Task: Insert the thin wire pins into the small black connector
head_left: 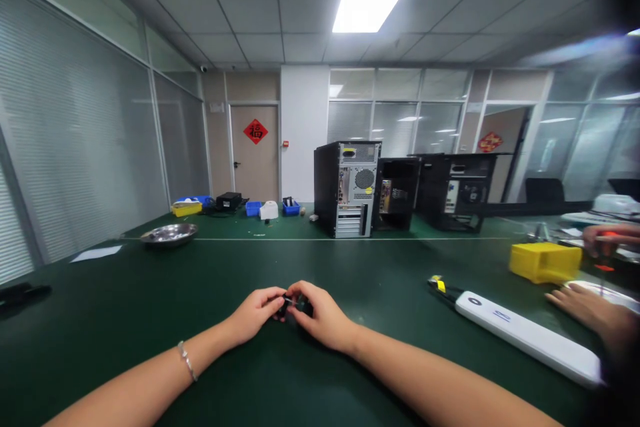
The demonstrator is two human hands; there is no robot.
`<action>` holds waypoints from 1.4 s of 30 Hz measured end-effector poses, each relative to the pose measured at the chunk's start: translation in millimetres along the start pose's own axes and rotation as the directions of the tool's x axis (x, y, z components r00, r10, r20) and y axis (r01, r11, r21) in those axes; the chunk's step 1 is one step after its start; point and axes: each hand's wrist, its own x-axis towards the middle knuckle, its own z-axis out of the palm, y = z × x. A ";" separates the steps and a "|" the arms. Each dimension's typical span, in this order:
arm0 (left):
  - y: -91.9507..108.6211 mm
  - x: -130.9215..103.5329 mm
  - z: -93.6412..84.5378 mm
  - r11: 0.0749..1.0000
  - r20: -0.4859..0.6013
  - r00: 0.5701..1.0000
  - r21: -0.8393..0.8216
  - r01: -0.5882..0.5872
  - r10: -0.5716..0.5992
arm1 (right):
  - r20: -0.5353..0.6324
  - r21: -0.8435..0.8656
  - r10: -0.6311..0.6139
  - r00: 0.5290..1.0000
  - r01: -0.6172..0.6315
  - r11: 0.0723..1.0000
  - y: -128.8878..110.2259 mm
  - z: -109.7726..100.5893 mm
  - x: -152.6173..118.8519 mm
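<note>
Low over the green table, near its middle, my two hands meet around a small dark object. My left hand, with a bracelet on its wrist, has its fingers closed on the object's left side. From the right, my right hand pinches the same object between thumb and fingers. Its details are mostly hidden by the fingertips.
A white power strip and a yellow bin are at the right, beside another person's hands. Black computer cases stand at the back. A metal bowl, paper and small blue bins are further left.
</note>
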 end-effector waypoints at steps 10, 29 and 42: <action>-4.4 1.7 -0.2 0.998 -0.023 0.998 -0.011 0.061 -0.061 | -0.230 0.127 0.251 0.940 -0.226 0.966 26.5 -11.6 8.3; -6.4 2.5 -1.8 0.999 -0.269 0.963 -0.015 0.030 -0.033 | 0.066 -0.060 0.133 0.989 -0.129 0.990 9.9 -9.4 3.6; -5.4 -0.8 -7.0 0.983 -0.311 0.949 0.185 0.013 0.046 | 0.108 -0.152 0.124 0.986 -0.107 0.983 -1.8 -10.3 0.7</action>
